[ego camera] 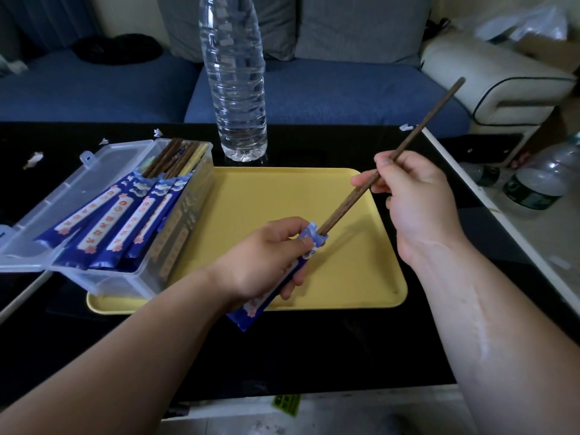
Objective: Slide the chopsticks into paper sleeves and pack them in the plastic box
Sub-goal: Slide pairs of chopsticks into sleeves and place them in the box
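My left hand grips a blue paper sleeve with white and pink print, tilted over the front of a yellow tray. My right hand pinches dark brown chopsticks near their middle; their lower tips sit inside the sleeve's open top, and the upper ends point up to the right. At the left a clear plastic box stands with its lid open, resting partly on the tray. It holds several sleeved chopsticks, brown and pale ends sticking out at the far side.
A tall clear water bottle stands on the black table just behind the tray. Small paper scraps lie at the table's far left. A blue sofa is behind. Bottles stand on a white surface to the right.
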